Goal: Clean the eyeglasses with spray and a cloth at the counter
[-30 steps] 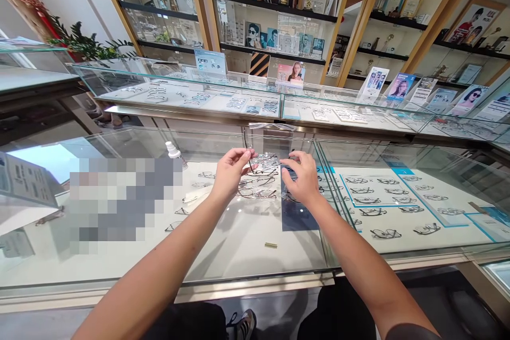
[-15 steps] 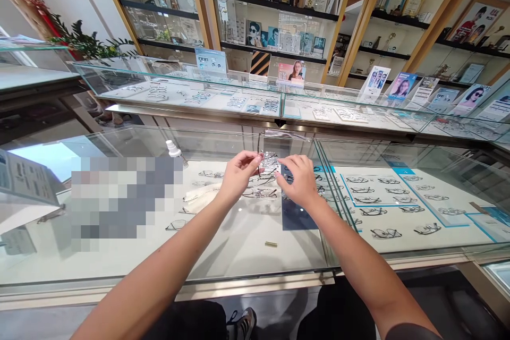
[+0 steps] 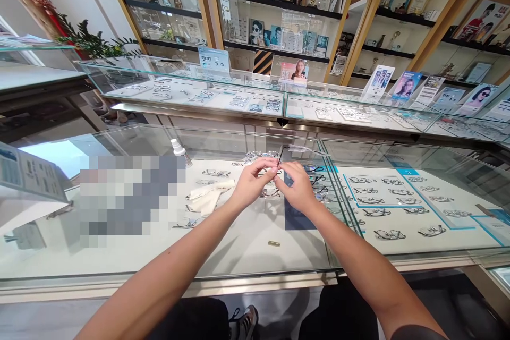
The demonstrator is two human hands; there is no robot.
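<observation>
Hiding eyeglasses point(image 3: 270, 194) (partly), both hands point(image 3: 255, 178) point(image 3: 294, 180) meet; cloth point(image 3: 207, 197) lies nearby.

Left forearm point(image 3: 171, 261) and right forearm point(image 3: 356, 247) bare, extended forward, converging. Left hand point(image 3: 252, 180): thumb and forefinger pinched together. Right hand point(image 3: 298, 183): fingers bent, tips close against left fingertips; exact grip unclear. Dark sleeve point(image 3: 414, 332) near right elbow.

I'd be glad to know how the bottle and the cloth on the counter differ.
The bottle stands upright, while the cloth lies loosely crumpled. The bottle is mostly white; the cloth is cream. The bottle is also farther away than the cloth. Both are left of the left hand.
</observation>
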